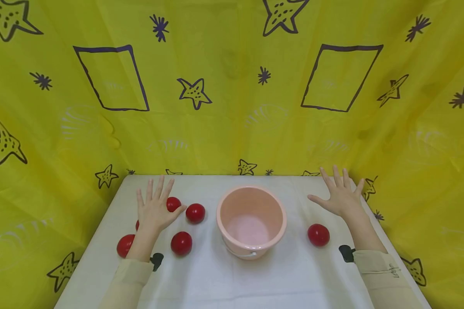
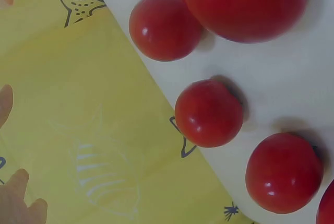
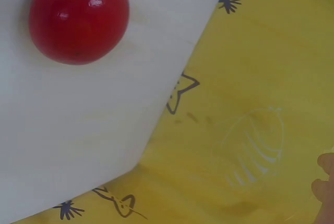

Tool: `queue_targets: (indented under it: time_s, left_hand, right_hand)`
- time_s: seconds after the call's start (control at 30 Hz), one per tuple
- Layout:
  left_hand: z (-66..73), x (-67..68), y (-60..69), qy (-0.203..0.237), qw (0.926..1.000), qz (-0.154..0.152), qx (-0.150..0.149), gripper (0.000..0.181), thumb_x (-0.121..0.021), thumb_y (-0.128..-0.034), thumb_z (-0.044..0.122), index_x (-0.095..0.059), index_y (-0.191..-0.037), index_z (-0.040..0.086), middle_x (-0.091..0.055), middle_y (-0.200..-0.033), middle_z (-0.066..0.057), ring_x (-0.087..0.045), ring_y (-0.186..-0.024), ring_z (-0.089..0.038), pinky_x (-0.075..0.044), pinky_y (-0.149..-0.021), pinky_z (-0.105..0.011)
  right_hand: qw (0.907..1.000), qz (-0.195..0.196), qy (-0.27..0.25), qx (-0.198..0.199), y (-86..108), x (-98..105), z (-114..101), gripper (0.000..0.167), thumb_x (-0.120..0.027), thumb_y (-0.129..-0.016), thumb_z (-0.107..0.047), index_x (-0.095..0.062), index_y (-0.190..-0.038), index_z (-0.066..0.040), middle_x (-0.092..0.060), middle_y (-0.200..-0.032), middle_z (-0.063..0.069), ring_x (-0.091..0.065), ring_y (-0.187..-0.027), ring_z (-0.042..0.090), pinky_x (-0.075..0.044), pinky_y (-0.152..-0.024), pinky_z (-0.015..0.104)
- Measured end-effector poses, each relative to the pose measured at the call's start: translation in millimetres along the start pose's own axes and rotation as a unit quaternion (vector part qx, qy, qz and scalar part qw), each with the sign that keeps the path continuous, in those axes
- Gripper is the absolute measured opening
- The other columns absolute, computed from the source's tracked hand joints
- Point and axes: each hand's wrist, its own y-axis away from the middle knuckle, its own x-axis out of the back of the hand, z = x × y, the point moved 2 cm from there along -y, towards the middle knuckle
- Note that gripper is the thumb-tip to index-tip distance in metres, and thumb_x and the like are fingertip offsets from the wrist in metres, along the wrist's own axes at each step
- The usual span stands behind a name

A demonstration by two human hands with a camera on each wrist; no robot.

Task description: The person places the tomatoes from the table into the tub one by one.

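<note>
My left hand [image 1: 153,213] is held above the left side of the table with its fingers spread, holding nothing. Around and beneath it lie several shiny red tomatoes, among them one by the thumb [image 1: 195,213], one nearer me [image 1: 181,244] and one partly behind the wrist [image 1: 125,245]. Fingertips [image 2: 15,203] show at the left edge of the left wrist view. On the other side, my right hand [image 1: 339,200] is also spread and holds nothing. A single tomato [image 1: 319,235] lies below and inward of it. Between the hands stands a pink bucket [image 1: 221,221], upright, with no contents visible.
A white cloth [image 1: 286,283] covers the table. Yellow curtains [image 1: 232,128] printed with starfish and shells hang behind it and on both sides. The bucket's white handle [image 1: 252,254] hangs down at its front.
</note>
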Motion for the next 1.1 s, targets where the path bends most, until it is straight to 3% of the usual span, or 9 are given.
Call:
queue_targets:
  time_s: [0.53,0.63,0.73,0.8,0.83,0.97,1.03,1.1]
  left_hand:
    - [0.8,-3.1,0.0,0.01,0.9999,-0.002,-0.001,0.088,-0.053,-0.0778,0.059,-0.015,-0.147,0.021,-0.006,-0.153,-0.011,0.006,-0.138,-0.035,0.019,-0.103,-0.054]
    - [3.1,-3.8,-0.1,0.045,0.999,0.004,0.005,0.087,-0.053,-0.0786,0.059,-0.015,-0.147,0.019,-0.007,-0.153,-0.012,0.002,-0.138,-0.037,0.013,-0.104,-0.058]
    - [7.8,-4.8,0.6,0.139,0.9898,0.009,0.029,0.086,-0.055,-0.08,0.055,-0.015,-0.147,0.02,-0.014,-0.152,-0.012,-0.011,-0.137,-0.038,-0.005,-0.105,-0.062]
    - [11.9,-5.6,1.5,0.244,0.9684,0.013,0.05,0.083,-0.059,-0.0816,0.049,-0.017,-0.147,0.021,-0.024,-0.149,-0.013,-0.022,-0.134,-0.037,-0.02,-0.102,-0.061]
    - [14.2,-6.2,2.0,0.301,0.9519,0.015,0.058,0.081,-0.061,-0.0824,0.046,-0.019,-0.147,0.022,-0.03,-0.146,-0.014,-0.029,-0.131,-0.037,-0.027,-0.1,-0.06]
    - [26.1,-8.7,4.7,0.5,0.8627,-0.004,0.077,0.073,-0.065,-0.0843,0.03,-0.026,-0.145,0.019,-0.049,-0.132,-0.017,-0.051,-0.116,-0.033,-0.044,-0.09,-0.048]
    - [33.2,-10.8,6.4,0.566,0.8189,-0.032,0.088,0.07,-0.065,-0.0853,0.026,-0.027,-0.144,0.018,-0.052,-0.128,-0.02,-0.057,-0.108,-0.033,-0.048,-0.084,-0.044]
    - [39.8,-14.7,8.3,0.61,0.782,-0.068,0.109,0.07,-0.065,-0.0851,0.026,-0.028,-0.144,0.019,-0.053,-0.126,-0.021,-0.06,-0.102,-0.033,-0.051,-0.079,-0.042]
  right_hand:
    - [1.0,0.003,0.002,0.003,0.2,-1.5,2.0,0.094,-0.045,-0.081,-0.067,0.0,-0.148,-0.018,0.007,-0.149,0.026,0.017,-0.133,0.045,0.024,-0.09,0.066]
    - [0.9997,0.022,0.001,0.008,0.8,-1.7,1.9,0.093,-0.045,-0.081,-0.066,0.0,-0.148,-0.02,0.006,-0.149,0.025,0.014,-0.133,0.045,0.02,-0.092,0.067]
    - [0.9987,0.049,-0.001,0.018,2.3,-2.1,1.8,0.092,-0.046,-0.082,-0.065,0.001,-0.148,-0.022,0.004,-0.15,0.023,0.008,-0.134,0.045,0.014,-0.096,0.068]
    - [0.9972,0.07,-0.002,0.026,4.3,-3.4,2.4,0.092,-0.049,-0.081,-0.063,0.0,-0.148,-0.023,-0.001,-0.15,0.023,0.0,-0.134,0.047,0.006,-0.099,0.068]
    - [0.9965,0.077,-0.002,0.03,5.5,-4.8,2.8,0.092,-0.051,-0.081,-0.062,-0.001,-0.148,-0.023,-0.004,-0.15,0.023,-0.004,-0.134,0.046,0.003,-0.1,0.067]
    - [0.994,0.099,-0.009,0.045,11.7,-14.8,6.5,0.093,-0.059,-0.078,-0.056,-0.01,-0.148,-0.021,-0.021,-0.145,0.023,-0.02,-0.129,0.044,-0.007,-0.102,0.065]
    - [0.9938,0.098,-0.013,0.051,15.1,-22.5,9.1,0.093,-0.062,-0.076,-0.054,-0.014,-0.147,-0.019,-0.026,-0.142,0.023,-0.022,-0.128,0.042,-0.008,-0.102,0.065]
    - [0.9941,0.092,-0.016,0.054,18.5,-31.5,12.2,0.093,-0.064,-0.075,-0.053,-0.016,-0.147,-0.018,-0.028,-0.14,0.024,-0.024,-0.126,0.042,-0.009,-0.101,0.066]
